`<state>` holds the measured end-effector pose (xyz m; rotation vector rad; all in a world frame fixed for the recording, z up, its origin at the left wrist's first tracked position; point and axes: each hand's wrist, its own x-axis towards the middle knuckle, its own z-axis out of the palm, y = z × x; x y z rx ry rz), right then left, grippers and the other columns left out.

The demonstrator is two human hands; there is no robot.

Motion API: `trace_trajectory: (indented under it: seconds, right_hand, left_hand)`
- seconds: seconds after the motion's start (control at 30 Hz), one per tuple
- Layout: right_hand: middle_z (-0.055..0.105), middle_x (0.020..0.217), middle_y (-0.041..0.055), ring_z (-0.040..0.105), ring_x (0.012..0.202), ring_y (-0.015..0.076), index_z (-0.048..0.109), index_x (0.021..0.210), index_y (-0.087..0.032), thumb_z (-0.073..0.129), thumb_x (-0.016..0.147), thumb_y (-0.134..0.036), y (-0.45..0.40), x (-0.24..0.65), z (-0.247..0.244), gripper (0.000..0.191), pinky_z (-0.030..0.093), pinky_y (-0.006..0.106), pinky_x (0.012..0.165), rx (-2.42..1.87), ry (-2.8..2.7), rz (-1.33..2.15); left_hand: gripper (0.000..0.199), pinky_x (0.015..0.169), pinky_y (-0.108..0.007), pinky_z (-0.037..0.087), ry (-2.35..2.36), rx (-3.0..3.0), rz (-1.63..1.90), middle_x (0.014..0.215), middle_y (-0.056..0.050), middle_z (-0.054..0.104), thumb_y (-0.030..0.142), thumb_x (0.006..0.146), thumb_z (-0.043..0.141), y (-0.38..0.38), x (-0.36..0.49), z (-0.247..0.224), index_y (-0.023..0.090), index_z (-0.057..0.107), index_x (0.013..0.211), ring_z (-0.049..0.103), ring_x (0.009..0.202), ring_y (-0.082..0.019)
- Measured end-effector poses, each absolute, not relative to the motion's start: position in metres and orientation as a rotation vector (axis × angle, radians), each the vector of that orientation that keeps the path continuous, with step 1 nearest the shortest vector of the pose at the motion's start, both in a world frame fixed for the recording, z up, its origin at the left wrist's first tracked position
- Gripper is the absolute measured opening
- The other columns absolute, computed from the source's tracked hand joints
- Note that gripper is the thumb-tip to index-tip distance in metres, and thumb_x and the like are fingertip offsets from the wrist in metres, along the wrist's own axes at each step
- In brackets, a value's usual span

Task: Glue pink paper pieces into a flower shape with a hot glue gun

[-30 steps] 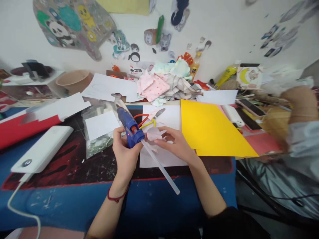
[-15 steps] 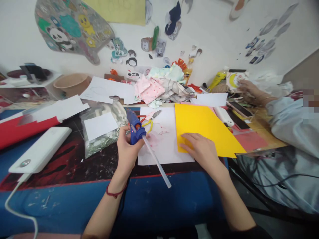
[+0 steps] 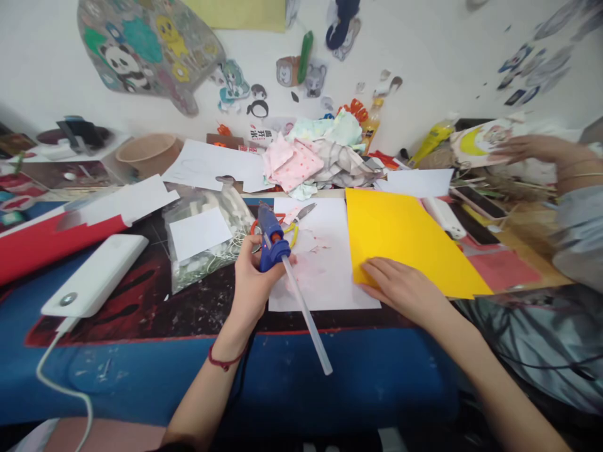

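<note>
Your blue tabletop (image 3: 348,358) bears everything, with the middle, right in front of you, given over to paper. The yellow card (image 3: 409,235) lies to the right, its left edge seeming to overlap the white sheet (image 3: 332,220), perhaps so both sit within reach. Your right hand (image 3: 405,285) rests at the card's near left corner, fingers close together, probably to steady it; whether they pinch the edge, you can't tell from here. The white sheet likely shields the surface beneath. Off to its left lie the plastic bag (image 3: 191,273) and, farther out, the power bank (image 3: 97,276), its cable running towards you, out of the way.

Your left hand (image 3: 254,282) is wrapped round the glue gun (image 3: 272,242), above the white sheet's left side. Its nozzle points away from you, presumably for safety, so the glue stick (image 3: 308,317) juts back towards you. Beyond the gun, the scissors (image 3: 301,216) lie partly hidden behind it.
</note>
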<state>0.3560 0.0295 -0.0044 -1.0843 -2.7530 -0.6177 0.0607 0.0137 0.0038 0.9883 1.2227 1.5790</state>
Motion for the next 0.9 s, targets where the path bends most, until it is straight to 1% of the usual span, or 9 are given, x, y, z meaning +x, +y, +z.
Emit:
trace_trajectory:
  seconds: [0.03, 0.1, 0.2, 0.33, 0.43, 0.53, 0.67, 0.8, 0.9]
  right_hand:
    - [0.076, 0.097, 0.0126, 0.074, 0.085, 0.0270, 0.068, 0.101, -0.010, 0.055, 0.102, -0.031, 0.030, 0.357, -0.004, 0.025, 0.061, 0.040, 0.070, -1.008, -2.763, -0.691]
    - [0.077, 0.093, 0.0123, 0.074, 0.080, 0.0248, 0.068, 0.100, -0.008, 0.051, 0.101, -0.015, 0.030, 0.359, 0.000, 0.018, 0.060, 0.037, 0.068, -0.870, -2.720, -0.825]
    - [0.078, 0.096, 0.0142, 0.075, 0.084, 0.0223, 0.067, 0.105, -0.002, 0.057, 0.095, -0.003, 0.030, 0.359, 0.012, 0.015, 0.059, 0.034, 0.077, -0.785, -2.490, -0.944]
    - [0.080, 0.095, 0.0122, 0.076, 0.085, 0.0216, 0.069, 0.108, -0.002, 0.074, 0.087, -0.008, 0.027, 0.342, 0.028, 0.022, 0.059, 0.033, 0.083, -0.777, -2.250, -1.051]
    - [0.081, 0.095, 0.0088, 0.077, 0.086, 0.0223, 0.073, 0.105, -0.006, 0.077, 0.087, -0.015, 0.022, 0.320, 0.033, 0.021, 0.059, 0.033, 0.081, -0.658, -2.242, -1.162]
    - [0.082, 0.097, 0.0042, 0.078, 0.085, 0.0213, 0.077, 0.101, -0.015, 0.074, 0.090, -0.021, 0.015, 0.304, 0.030, 0.013, 0.060, 0.031, 0.076, -0.578, -2.278, -1.210]
    - [0.082, 0.099, 0.0022, 0.078, 0.087, 0.0202, 0.078, 0.103, -0.022, 0.070, 0.093, -0.023, 0.010, 0.300, 0.019, 0.013, 0.061, 0.030, 0.073, -0.493, -2.333, -1.102]
    - [0.081, 0.100, 0.0016, 0.077, 0.087, 0.0196, 0.076, 0.116, -0.023, 0.068, 0.093, -0.018, 0.008, 0.304, 0.011, 0.024, 0.060, 0.029, 0.071, -0.488, -2.379, -0.848]
    - [0.081, 0.099, 0.0011, 0.077, 0.087, 0.0188, 0.075, 0.117, -0.023, 0.068, 0.093, -0.018, 0.008, 0.306, 0.009, 0.026, 0.060, 0.028, 0.071, -0.477, -2.385, -0.804]
  left_hand:
    - [0.052, 0.053, -0.019, 0.043, 1.222, 0.988, 1.573, 0.072, 0.004, 0.070, 0.021, 0.058, 0.090, 0.014, 0.061, 0.004, 0.023, 0.048, 0.089, 0.057, 0.054, -0.009]
    - [0.052, 0.050, -0.018, 0.041, 1.230, 1.001, 1.560, 0.069, 0.006, 0.069, 0.021, 0.059, 0.090, 0.014, 0.061, 0.004, 0.023, 0.048, 0.089, 0.055, 0.052, -0.008]
    - [0.050, 0.049, -0.017, 0.039, 1.223, 1.031, 1.517, 0.065, 0.007, 0.067, 0.021, 0.061, 0.090, 0.013, 0.062, 0.005, 0.023, 0.048, 0.089, 0.052, 0.049, -0.007]
    - [0.053, 0.050, -0.018, 0.041, 1.175, 1.018, 1.424, 0.068, 0.005, 0.070, 0.019, 0.060, 0.089, 0.012, 0.064, 0.008, 0.024, 0.046, 0.090, 0.056, 0.051, -0.008]
    - [0.051, 0.048, -0.018, 0.042, 1.158, 1.009, 1.343, 0.068, 0.005, 0.070, 0.018, 0.061, 0.089, 0.010, 0.067, 0.009, 0.023, 0.048, 0.090, 0.055, 0.049, -0.008]
    - [0.049, 0.047, -0.019, 0.044, 1.141, 1.004, 1.274, 0.071, 0.004, 0.072, 0.017, 0.063, 0.087, 0.008, 0.070, 0.010, 0.023, 0.048, 0.092, 0.056, 0.048, -0.008]
    - [0.046, 0.044, -0.018, 0.041, 1.153, 1.042, 1.225, 0.067, 0.006, 0.068, 0.014, 0.063, 0.085, 0.008, 0.073, 0.009, 0.023, 0.048, 0.090, 0.053, 0.047, -0.007]
    - [0.043, 0.043, -0.017, 0.037, 1.208, 1.081, 1.199, 0.063, 0.007, 0.064, 0.014, 0.064, 0.082, 0.009, 0.074, 0.009, 0.023, 0.049, 0.090, 0.049, 0.045, -0.006]
    - [0.044, 0.043, -0.016, 0.037, 1.224, 1.127, 1.162, 0.062, 0.008, 0.063, 0.013, 0.064, 0.080, 0.010, 0.075, 0.009, 0.023, 0.048, 0.092, 0.048, 0.045, -0.006]
